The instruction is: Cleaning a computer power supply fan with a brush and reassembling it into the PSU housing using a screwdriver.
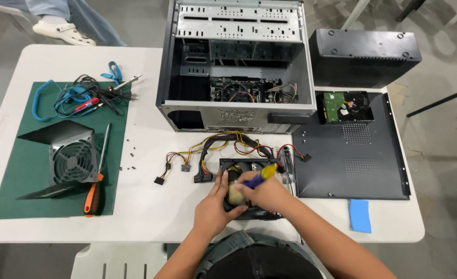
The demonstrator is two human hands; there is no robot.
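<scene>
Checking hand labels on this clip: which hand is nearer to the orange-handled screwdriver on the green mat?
Left. The left hand rests on the power supply unit, on the side facing the orange-handled screwdriver. The right hand, holding a brush, is farther away.

Both hands work at a black fan unit (249, 173) — right hand (266, 194) gripping a blue-yellow brush (257, 179), left hand (214, 206) steadying.

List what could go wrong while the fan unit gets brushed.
The brush in the right hand could snag the loose cables trailing from the fan unit. An elbow might also scatter the small screws lying loose on the table. Both are only possibilities.
</scene>
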